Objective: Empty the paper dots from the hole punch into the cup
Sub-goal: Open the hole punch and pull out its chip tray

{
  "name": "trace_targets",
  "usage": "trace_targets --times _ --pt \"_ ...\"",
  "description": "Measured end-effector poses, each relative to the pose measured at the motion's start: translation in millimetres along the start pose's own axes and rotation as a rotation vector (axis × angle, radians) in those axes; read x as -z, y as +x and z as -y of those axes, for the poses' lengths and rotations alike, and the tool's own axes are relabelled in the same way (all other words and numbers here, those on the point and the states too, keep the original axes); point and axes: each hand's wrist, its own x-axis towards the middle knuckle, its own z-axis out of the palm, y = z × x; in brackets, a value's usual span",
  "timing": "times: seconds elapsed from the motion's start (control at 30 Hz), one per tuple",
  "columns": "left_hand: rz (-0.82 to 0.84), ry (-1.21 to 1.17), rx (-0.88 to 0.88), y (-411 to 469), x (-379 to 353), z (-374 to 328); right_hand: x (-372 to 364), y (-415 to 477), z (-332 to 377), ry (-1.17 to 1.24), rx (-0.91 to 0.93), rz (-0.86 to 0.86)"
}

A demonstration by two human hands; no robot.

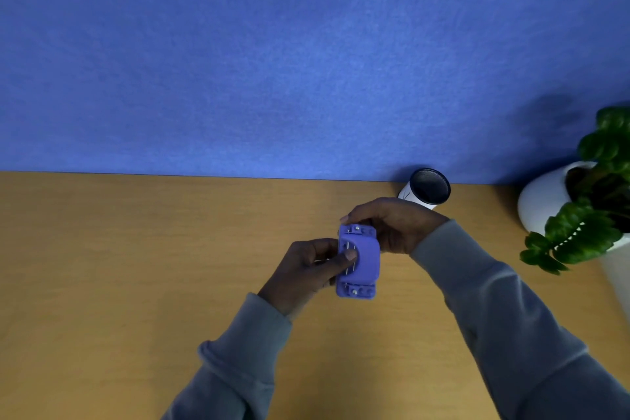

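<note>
A purple hole punch (366, 262) is held above the wooden table, its long side running away from me. My left hand (306, 269) grips its left side, thumb pressed on the top near the metal bars. My right hand (392, 225) holds its far end from the right. A white cup (426, 189) with a dark inside stands at the back of the table against the wall, just beyond my right hand. No paper dots can be seen.
A wooden table (136, 266) meets a blue felt wall (272, 61) at the back. A green plant (586, 215) in a white pot (542, 201) stands at the right edge, close to my right sleeve.
</note>
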Motion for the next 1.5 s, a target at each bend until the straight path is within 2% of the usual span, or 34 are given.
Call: trace_targets --times 0.33,0.83,0.93,1.0,1.07,1.27,1.5 --pt "-0.006 -0.013 -0.062 -1.4 0.8 -4.2 -2.6 4.2 -5.0 0.153 -0.1 -0.01" --pt "-0.008 -0.099 -0.023 -4.1 -2.6 -3.5 -4.1 11.7 -22.9 0.265 -0.049 0.126" --pt "-0.025 -0.111 -0.016 -3.3 -1.8 -3.1 -1.2 8.7 -30.1 0.323 0.046 0.071" --pt "-0.046 -0.123 -0.018 -2.3 1.3 -2.8 1.3 6.7 -44.1 0.378 0.173 -0.056" --pt "-0.071 -0.144 -0.023 -0.3 5.1 -4.1 1.8 0.5 -64.3 0.404 0.275 -0.114" --pt "-0.107 -0.166 -0.035 5.9 15.2 -11.0 -7.4 -26.9 -110.0 0.276 0.398 0.02" --pt "-0.091 -0.183 -0.037 12.2 14.4 -15.3 -7.1 -24.0 -112.7 0.291 0.504 -0.009"
